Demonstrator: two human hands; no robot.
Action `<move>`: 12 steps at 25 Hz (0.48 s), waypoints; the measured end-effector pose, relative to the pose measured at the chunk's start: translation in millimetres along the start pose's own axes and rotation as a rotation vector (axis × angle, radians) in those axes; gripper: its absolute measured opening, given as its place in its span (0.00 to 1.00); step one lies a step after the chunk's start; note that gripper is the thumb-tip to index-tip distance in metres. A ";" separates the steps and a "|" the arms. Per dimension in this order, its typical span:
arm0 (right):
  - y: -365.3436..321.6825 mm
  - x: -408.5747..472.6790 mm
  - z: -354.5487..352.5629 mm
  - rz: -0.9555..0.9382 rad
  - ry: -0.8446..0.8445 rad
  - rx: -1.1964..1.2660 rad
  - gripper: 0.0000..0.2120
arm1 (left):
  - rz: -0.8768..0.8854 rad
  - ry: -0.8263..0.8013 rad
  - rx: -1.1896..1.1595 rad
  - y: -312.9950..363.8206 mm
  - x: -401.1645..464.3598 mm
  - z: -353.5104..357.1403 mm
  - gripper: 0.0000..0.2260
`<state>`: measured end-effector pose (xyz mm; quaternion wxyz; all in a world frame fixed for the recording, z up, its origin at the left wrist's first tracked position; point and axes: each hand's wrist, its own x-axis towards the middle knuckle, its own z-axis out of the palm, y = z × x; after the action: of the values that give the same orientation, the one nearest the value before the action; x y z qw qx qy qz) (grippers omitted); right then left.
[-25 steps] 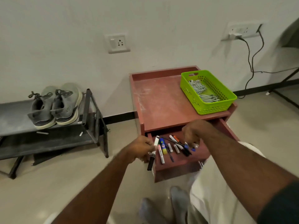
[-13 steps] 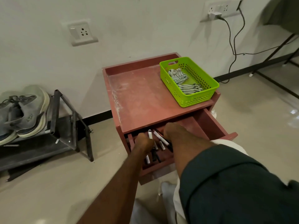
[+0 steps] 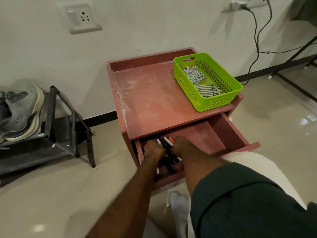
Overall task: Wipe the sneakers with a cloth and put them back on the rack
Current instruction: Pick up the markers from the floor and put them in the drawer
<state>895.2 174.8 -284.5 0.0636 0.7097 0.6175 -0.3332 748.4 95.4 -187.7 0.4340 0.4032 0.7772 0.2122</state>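
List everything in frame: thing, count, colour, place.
grey lace-up sneakers: one pair, grey with pale soles, on the rack, far left
black metal shoe rack: one, black, against the wall, left
reddish wooden side table: one, red-brown, centre, drawer pulled open
green perforated plastic basket: one, lime green, table top, right rear corner
striped cloths: two, grey and white, inside the basket
marker pens: several, mixed colours, left part of the drawer
wall sockets: two, white, wall; right one has a black cable
left hand: in the drawer on the pens
right hand: in the drawer on the pens
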 end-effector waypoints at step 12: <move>-146.2 -213.5 -44.7 -0.217 0.045 -0.369 0.17 | 0.157 -0.299 0.158 -25.8 -59.3 -168.3 0.07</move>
<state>775.3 52.7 -85.3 0.1423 0.6225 0.7422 -0.2033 612.4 35.6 -85.7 0.4937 0.5224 0.6846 0.1212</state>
